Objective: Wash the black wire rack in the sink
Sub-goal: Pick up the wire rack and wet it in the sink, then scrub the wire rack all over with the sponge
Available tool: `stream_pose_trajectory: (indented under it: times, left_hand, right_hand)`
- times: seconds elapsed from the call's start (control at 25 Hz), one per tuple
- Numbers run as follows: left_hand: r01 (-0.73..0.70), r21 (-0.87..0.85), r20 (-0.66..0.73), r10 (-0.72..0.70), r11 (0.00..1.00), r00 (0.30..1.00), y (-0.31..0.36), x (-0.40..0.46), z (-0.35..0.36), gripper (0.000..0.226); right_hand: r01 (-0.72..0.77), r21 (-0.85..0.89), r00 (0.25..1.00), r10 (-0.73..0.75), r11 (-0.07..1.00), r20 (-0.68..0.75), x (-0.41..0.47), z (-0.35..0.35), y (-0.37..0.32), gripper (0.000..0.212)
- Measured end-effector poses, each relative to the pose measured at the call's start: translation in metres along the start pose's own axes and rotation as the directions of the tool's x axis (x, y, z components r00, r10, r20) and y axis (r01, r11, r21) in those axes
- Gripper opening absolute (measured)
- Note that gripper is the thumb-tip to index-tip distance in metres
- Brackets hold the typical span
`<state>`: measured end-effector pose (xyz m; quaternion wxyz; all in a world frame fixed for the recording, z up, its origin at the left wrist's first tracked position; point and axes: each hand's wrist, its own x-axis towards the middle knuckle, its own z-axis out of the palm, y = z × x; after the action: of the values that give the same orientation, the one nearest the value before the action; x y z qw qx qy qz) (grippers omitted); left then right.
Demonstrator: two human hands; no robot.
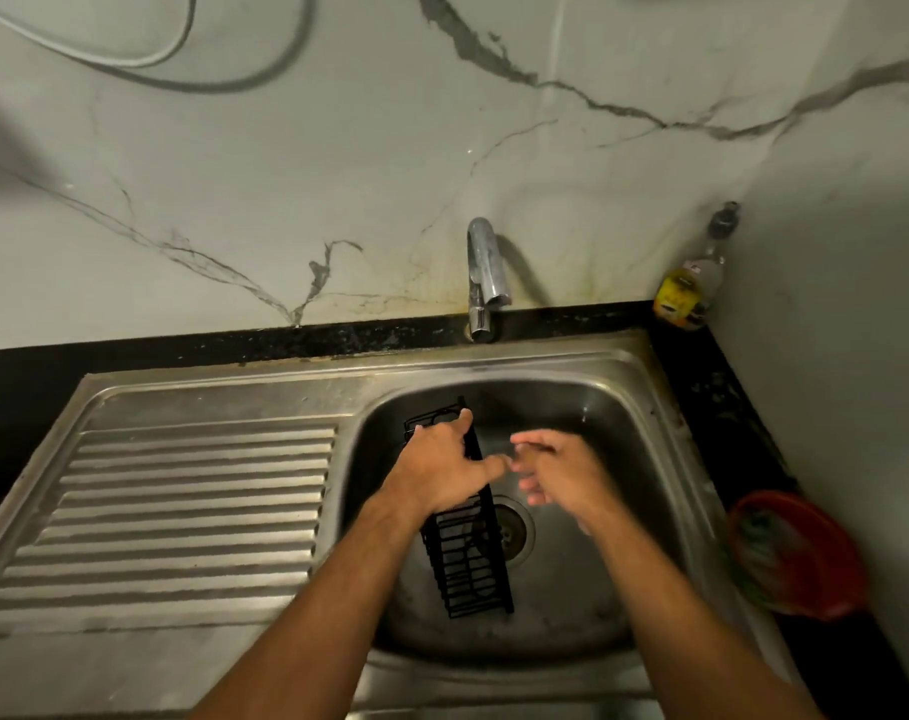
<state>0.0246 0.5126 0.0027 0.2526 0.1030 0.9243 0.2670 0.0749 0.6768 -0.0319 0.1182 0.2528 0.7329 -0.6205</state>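
Observation:
The black wire rack (465,561) lies lengthwise in the steel sink basin (623,407), over the left side of the drain. My left hand (442,467) grips the rack near its far half, fingers curled over its upper edge. My right hand (558,472) hovers just right of the rack with its fingers apart and blurred, holding nothing. Its fingertips come close to my left thumb. The chrome tap (486,275) stands behind the basin; I see no stream of water from it.
A ribbed steel drainboard (182,511) spreads to the left of the basin. A red bowl (798,553) with something green sits on the black counter at the right. A yellow-labelled bottle (688,293) stands in the back right corner against the marble wall.

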Motion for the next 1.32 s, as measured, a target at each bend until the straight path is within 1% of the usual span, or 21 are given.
stream_pose_trajectory:
  times: [0.08,0.12,0.2,0.24,0.28,0.32,0.4,0.48,0.56,0.64,0.72,0.8,0.92,0.96,1.04,1.16,1.24,1.32]
  left_hand:
    - [-0.055,0.091,0.074,0.049,0.994,0.996,0.002,0.000,0.002,0.117]
    - [-0.096,0.156,0.100,0.081,0.983,0.992,0.001,-0.001,0.002,0.123]
    - [-0.183,0.230,0.099,0.164,0.956,0.981,-0.002,-0.008,0.002,0.123]
    - [-0.205,0.250,0.092,0.188,0.946,0.978,-0.005,-0.014,0.002,0.121]
    - [-0.204,0.267,0.097,0.185,0.942,0.978,-0.007,-0.019,0.003,0.121]
    - [-0.186,0.284,0.130,0.155,0.940,0.979,-0.010,-0.022,0.006,0.121]
    - [-0.163,0.265,0.230,0.102,0.950,0.968,-0.010,-0.030,0.014,0.121]
    - [-0.221,0.292,0.274,0.140,0.931,0.951,-0.003,-0.038,0.022,0.115]
    - [-0.280,0.391,0.235,0.199,0.877,0.951,0.008,-0.043,0.026,0.113]
    - [-0.260,0.430,0.174,0.203,0.864,0.964,0.017,-0.041,0.028,0.119]
    - [-0.213,0.430,0.144,0.166,0.878,0.976,0.028,-0.034,0.028,0.125]
    - [-0.194,0.442,0.146,0.143,0.876,0.979,0.040,-0.027,0.026,0.129]
    - [-0.208,0.492,0.179,0.136,0.846,0.974,0.067,-0.020,0.033,0.127]
    - [-0.220,0.511,0.192,0.139,0.831,0.971,0.076,-0.019,0.036,0.126]
    - [-0.230,0.533,0.202,0.141,0.814,0.969,0.091,-0.017,0.042,0.125]
    - [-0.227,0.519,0.192,0.147,0.824,0.970,0.101,-0.014,0.044,0.124]
    - [-0.222,0.512,0.186,0.145,0.830,0.972,0.103,-0.013,0.045,0.125]
    - [-0.221,0.516,0.179,0.147,0.828,0.973,0.102,-0.014,0.046,0.125]
  right_hand:
    - [-0.051,0.121,0.998,0.047,0.991,0.033,-0.019,0.012,0.012,0.025]
    - [-0.060,0.156,0.997,0.051,0.986,0.062,-0.026,0.018,0.016,0.028]
    - [-0.055,0.166,0.998,0.048,0.985,0.051,-0.040,0.024,0.019,0.027]
    - [-0.040,0.159,0.999,0.035,0.986,0.031,-0.049,0.024,0.017,0.025]
    - [-0.023,0.146,1.000,0.024,0.989,-0.002,-0.055,0.024,0.017,0.023]
    - [-0.012,0.144,0.999,0.017,0.989,-0.036,-0.060,0.022,0.017,0.023]
    - [0.009,0.142,0.994,0.006,0.990,-0.105,-0.071,0.019,0.019,0.022]
    - [0.029,0.073,0.983,-0.015,0.997,-0.185,-0.083,0.012,0.023,0.019]
    - [0.045,-0.092,0.956,-0.070,0.995,-0.286,-0.094,-0.007,0.027,0.019]
    - [0.059,-0.226,0.926,-0.138,0.972,-0.352,-0.101,-0.037,0.027,0.019]
    - [0.048,-0.279,0.914,-0.155,0.959,-0.376,-0.104,-0.070,0.027,0.019]
    - [-0.011,-0.336,0.892,-0.142,0.942,-0.430,-0.105,-0.102,0.029,0.022]
    - [-0.186,-0.452,0.812,-0.123,0.872,-0.571,-0.101,-0.156,0.043,0.027]
    - [-0.247,-0.484,0.805,-0.101,0.840,-0.585,-0.097,-0.169,0.051,0.029]
    - [-0.319,-0.560,0.829,-0.061,0.764,-0.556,-0.085,-0.182,0.065,0.032]
    - [-0.295,-0.651,0.866,-0.091,0.700,-0.491,-0.069,-0.183,0.078,0.035]
    - [-0.279,-0.660,0.875,-0.098,0.698,-0.474,-0.064,-0.183,0.080,0.033]
    - [-0.277,-0.653,0.859,-0.122,0.705,-0.497,-0.063,-0.186,0.080,0.025]
